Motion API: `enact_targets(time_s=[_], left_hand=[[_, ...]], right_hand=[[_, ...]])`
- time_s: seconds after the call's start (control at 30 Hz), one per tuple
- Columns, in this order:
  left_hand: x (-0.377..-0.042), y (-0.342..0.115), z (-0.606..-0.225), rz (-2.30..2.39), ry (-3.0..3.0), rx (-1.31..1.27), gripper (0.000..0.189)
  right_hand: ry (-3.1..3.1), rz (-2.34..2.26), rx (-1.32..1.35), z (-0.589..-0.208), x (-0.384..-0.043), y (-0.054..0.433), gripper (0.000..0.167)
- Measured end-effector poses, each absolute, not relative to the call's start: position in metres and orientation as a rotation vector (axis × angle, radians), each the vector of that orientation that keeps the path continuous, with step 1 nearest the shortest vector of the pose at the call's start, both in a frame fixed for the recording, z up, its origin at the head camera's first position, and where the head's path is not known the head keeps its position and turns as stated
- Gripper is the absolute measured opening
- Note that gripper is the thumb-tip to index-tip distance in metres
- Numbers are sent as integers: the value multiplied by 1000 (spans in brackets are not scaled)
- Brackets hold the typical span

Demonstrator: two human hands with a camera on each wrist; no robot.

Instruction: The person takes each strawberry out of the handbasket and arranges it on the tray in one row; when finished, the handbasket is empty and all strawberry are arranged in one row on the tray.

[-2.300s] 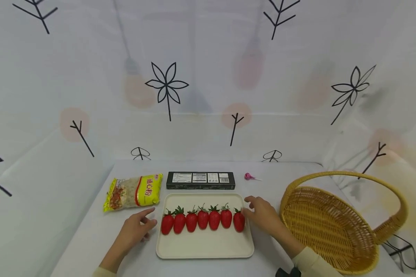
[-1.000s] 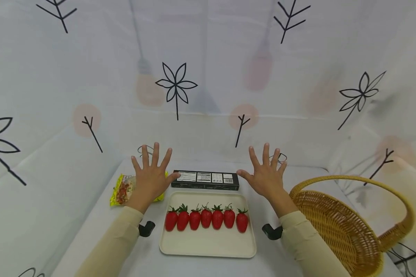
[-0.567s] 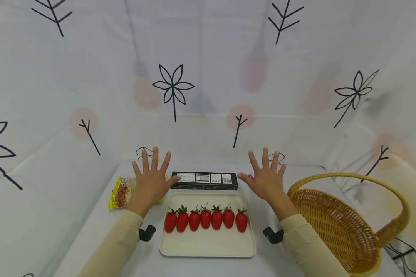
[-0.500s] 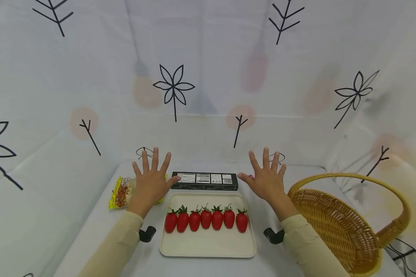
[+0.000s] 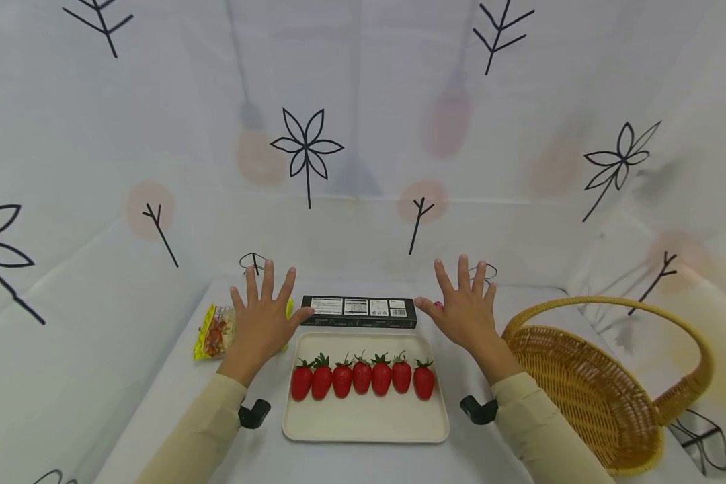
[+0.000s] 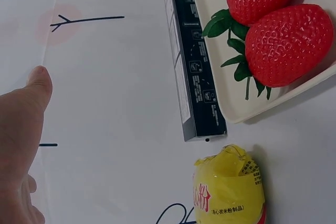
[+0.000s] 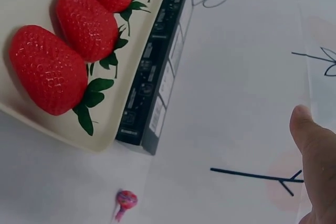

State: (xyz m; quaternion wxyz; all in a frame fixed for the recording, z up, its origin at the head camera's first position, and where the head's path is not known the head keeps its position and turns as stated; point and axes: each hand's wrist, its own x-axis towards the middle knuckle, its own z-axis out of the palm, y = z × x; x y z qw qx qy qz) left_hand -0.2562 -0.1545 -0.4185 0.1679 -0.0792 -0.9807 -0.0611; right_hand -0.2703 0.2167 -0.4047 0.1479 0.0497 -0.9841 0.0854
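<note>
My left hand [image 5: 261, 326] is raised with its fingers straight and spread, overlapping the yellow food bag [image 5: 218, 331] in the head view. My right hand [image 5: 464, 314] is held up the same way, its fingers spread and holding nothing; it partly hides a pink lollipop [image 7: 126, 200]. Between and below the hands lies a cream tray [image 5: 366, 423] with a row of several red strawberries [image 5: 361, 378], green leaves pointing away from me. Behind the tray, a long black box [image 5: 358, 312] lies flat with white label panels on top.
A yellow-brown wicker basket [image 5: 581, 396] with a tall arched handle stands at the right of the white table. A thin black wire-like item [image 5: 698, 437] lies beyond it. White cloth [image 5: 363, 235] printed with plants surrounds the table at the back and sides.
Both hands have risen from beside the tray, where their fingers were bent, to spread poses farther forward. Since one second ago they have stayed nearly still; the view shifts slightly.
</note>
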Motion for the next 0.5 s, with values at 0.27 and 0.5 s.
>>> enact_targets(time_s=[0.27, 0.5], left_hand=[[-287, -85, -422, -239, -2731, -570, 90], [-257, 81, -438, -538, -2597, -1324, 79]], right_hand=[[-2809, 205, -187, -402, -205, 277, 90], [-2719, 87, -852, -399, 5, 323, 67]])
